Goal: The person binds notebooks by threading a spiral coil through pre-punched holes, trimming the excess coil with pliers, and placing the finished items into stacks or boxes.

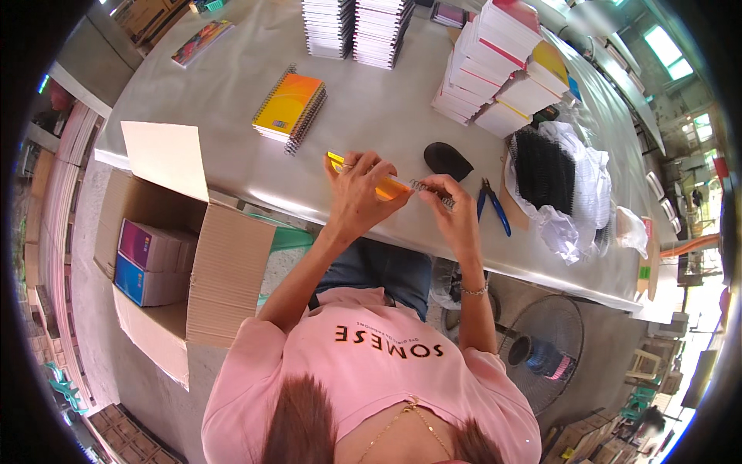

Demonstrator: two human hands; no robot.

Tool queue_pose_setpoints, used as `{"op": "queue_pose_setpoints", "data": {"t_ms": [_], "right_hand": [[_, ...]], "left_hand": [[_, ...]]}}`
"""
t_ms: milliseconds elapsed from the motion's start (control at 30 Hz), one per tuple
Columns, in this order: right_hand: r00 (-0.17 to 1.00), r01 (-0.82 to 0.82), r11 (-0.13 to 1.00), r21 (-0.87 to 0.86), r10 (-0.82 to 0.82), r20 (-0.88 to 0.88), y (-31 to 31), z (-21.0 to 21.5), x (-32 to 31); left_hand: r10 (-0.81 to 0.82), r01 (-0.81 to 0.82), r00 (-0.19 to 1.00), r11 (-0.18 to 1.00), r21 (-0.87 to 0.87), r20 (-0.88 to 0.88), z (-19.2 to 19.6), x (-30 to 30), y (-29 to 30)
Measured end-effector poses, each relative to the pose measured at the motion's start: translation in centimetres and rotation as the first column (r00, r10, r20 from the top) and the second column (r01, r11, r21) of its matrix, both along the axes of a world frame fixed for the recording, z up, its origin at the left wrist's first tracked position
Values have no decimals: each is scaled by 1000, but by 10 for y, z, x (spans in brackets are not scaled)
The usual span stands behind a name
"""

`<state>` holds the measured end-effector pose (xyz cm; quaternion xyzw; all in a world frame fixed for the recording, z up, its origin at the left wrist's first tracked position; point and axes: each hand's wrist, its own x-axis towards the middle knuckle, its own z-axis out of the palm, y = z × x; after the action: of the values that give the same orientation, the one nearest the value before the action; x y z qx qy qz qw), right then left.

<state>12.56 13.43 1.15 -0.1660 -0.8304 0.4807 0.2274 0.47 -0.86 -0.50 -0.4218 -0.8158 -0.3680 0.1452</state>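
My left hand (359, 189) is closed over a small yellow-orange notebook (390, 188) at the near edge of the table, covering much of it. At the notebook's right end, my right hand (452, 209) pinches a dark wire binding coil (430, 193), whose tip meets the notebook's edge. Whether the coil has passed into any holes is too small to tell. Just right of that hand lie blue-handled pliers (495, 207). Beyond it rests a black, rounded flat piece (447, 161). A bound stack of yellow spiral notebooks (290, 106) sits farther off to the left.
An open cardboard box (232, 271) with purple and blue books stands left of the table. Tall spiral-bound stacks (328, 31) and unbound book stacks (483, 69) line the far side. Black coils (543, 170) in white wrapping lie at right. A fan (541, 356) stands below the table's right edge.
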Motion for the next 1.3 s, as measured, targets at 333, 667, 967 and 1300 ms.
{"op": "queue_pose_setpoints", "data": {"t_ms": [333,667,967,1300], "right_hand": [[995,-16,999,30,19,-97,-8,4,2],[999,25,979,202,-18,-33,-23,9,1],[1000,13,903,430,-23,19,-19,11,-7],[997,78,861,502,-71,-34,-27,18,-21]], "left_hand": [[0,0,1000,1000,-2,7,4,1,-2],[3,-2,1000,1000,-23,29,6,2,-4],[-59,71,992,991,-113,109,15,0,-10],[-7,-56,970,967,250,244,11,-8,-17]]}}
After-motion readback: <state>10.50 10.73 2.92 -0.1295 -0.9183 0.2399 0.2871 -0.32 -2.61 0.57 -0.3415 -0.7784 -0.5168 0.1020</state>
